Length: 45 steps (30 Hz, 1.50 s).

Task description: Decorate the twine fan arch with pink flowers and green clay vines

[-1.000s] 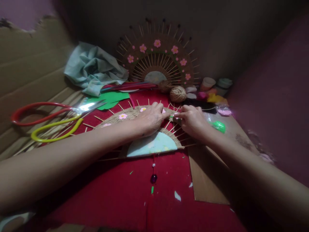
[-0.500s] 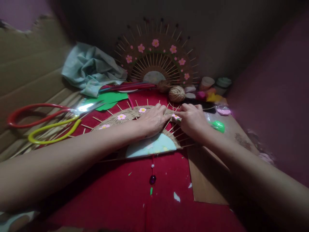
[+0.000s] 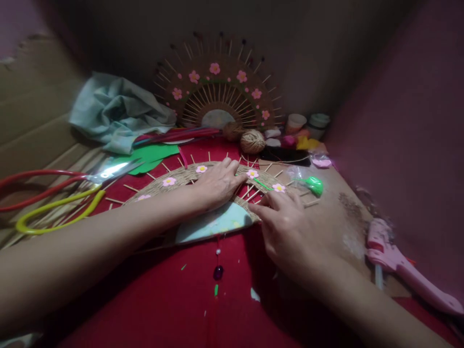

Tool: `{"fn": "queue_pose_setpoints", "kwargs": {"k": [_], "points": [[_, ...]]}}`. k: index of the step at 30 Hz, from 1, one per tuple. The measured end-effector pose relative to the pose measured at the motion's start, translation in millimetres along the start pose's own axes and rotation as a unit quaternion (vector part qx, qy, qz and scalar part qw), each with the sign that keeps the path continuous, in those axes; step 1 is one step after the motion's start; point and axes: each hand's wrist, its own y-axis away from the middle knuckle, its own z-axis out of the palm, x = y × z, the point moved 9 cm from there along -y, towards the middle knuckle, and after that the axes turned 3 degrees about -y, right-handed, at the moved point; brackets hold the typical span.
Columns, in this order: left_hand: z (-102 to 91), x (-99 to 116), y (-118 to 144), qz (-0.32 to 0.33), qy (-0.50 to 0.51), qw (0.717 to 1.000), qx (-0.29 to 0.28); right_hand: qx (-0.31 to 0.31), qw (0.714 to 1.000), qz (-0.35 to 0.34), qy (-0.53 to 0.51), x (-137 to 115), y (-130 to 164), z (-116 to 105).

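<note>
Woven fan (image 3: 170,186) flat on red cloth (image 3: 203,295), several pink flowers (image 3: 253,173) already on, far-right rim bare; left hand (image 3: 217,183) flat on it, right hand (image 3: 286,227) open, empty, beside.

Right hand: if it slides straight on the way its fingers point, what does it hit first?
The right hand lies flat, fingers aimed up and left, tips at the rim of the woven half-circle fan. It would likely meet the fan's sticks first, then the left hand; depth is unclear.
</note>
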Motion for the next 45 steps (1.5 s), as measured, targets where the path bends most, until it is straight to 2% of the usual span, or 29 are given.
{"fn": "queue_pose_setpoints", "kwargs": {"k": [3, 6, 11, 22, 28, 35, 45], "points": [[-3.1, 5, -1, 0.007, -0.022, 1.0, -0.017, 0.04, 0.999, -0.019, -0.013, -2, 4, 4], [-6.6, 8, -1, 0.013, -0.038, 0.999, -0.023, 0.054, 0.998, -0.021, -0.025, 2, 5, 8], [-14.2, 4, 1, 0.018, -0.01, 0.999, 0.028, 0.056, 0.997, -0.022, -0.057, 4, 11, 11], [-2.4, -7, -7, 0.014, 0.042, 0.996, 0.075, 0.029, 0.998, -0.022, -0.049, 6, 15, 17], [-2.5, -6, -8, 0.012, 0.054, 0.995, 0.085, 0.021, 0.999, -0.014, -0.048, 7, 15, 20], [7.0, -15, -14, -0.013, 0.111, 0.99, 0.085, 0.013, 0.999, -0.009, -0.046, 9, 17, 23], [11.8, -17, -24, -0.018, 0.058, 0.996, 0.072, 0.02, 0.999, -0.007, -0.047, 9, 18, 23]]}}
